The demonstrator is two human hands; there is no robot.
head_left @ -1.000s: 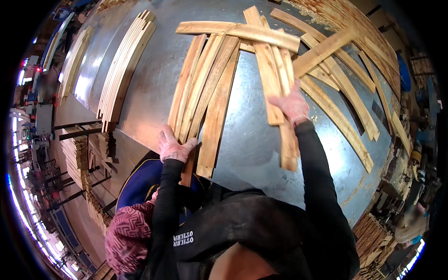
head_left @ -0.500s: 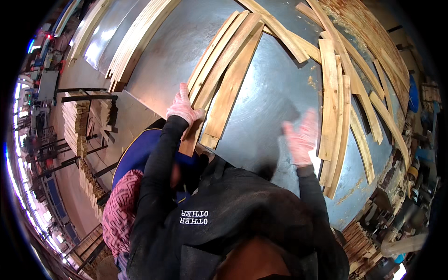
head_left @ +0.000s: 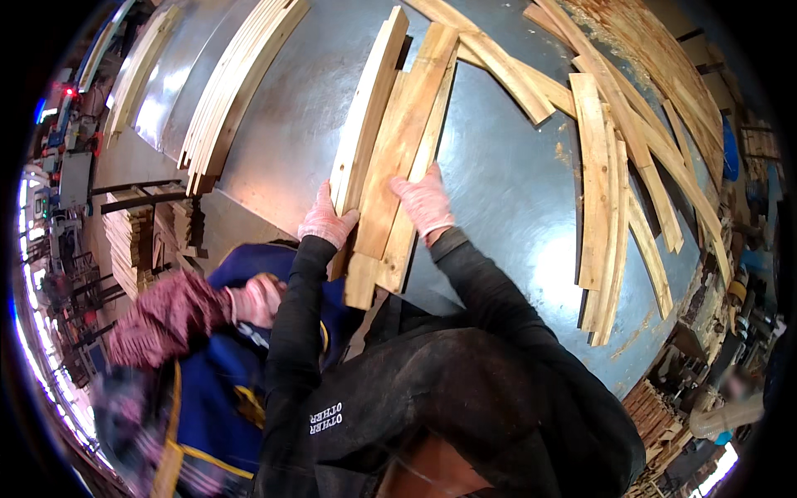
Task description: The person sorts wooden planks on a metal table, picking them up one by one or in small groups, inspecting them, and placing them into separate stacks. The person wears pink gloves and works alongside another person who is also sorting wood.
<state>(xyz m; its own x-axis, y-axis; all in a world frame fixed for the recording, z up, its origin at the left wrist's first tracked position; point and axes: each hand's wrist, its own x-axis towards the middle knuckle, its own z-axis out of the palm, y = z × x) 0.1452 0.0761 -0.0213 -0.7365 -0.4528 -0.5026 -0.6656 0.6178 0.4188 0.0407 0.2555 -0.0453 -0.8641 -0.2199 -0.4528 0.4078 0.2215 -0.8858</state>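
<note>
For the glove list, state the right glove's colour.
The right glove is pale pink and whitish, best seen in the head view.

Wooden strips [head_left: 407, 141] lie in groups on the metal table [head_left: 506, 191].

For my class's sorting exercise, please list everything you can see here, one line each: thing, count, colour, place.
Middle boards: several, tan, between the hands
Crossing boards: at least two, tan, top centre
Overlapping boards: many, tan, table's right
Strip stacks: two, pale, upper left
Metal tabletop: at least one, grey, under the boards
Rough wooden surface: one, brown, upper right
Rack: one, black, left, bearing wood
Wood pile: one, brown, lower right
Hose: one, pale, lower right
Red light: one, red, far left
Co-worker: one, blue clothing, reddish sleeve, lower left
Sleeves: two, black, lower centre
Left grip: one, pale pink glove, middle boards' left
Right grip: one, pale pink glove, middle boards' right
</note>
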